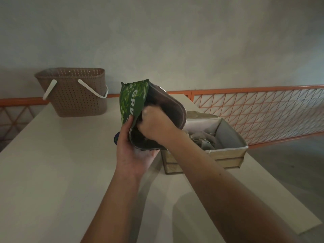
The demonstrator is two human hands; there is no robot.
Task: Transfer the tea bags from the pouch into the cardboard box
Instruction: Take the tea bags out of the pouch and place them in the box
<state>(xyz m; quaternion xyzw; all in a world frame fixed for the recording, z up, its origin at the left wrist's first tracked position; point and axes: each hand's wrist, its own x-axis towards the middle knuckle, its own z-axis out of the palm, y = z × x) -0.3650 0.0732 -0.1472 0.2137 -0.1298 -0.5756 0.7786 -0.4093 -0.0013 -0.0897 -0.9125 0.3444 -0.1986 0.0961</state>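
A person's left hand (pixel 135 148) grips the green pouch (pixel 135 100) above the table (pixel 52 163), while the right hand (pixel 156 125) reaches into its mouth, fingers hidden, grasp unclear. Tea bags (pixel 205 139) lie dimly in the cardboard box (pixel 226 155) just beside.

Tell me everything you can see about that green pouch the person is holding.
The pouch is a soft packet, dark green outside with leaf pictures and white letters, dull grey inside. It is held up above the table, tilted, its mouth spread wide toward the camera. The left hand holds it from below, thumb on the green face. The right hand reaches into the opening, fingers hidden. The cardboard box sits just right of it.
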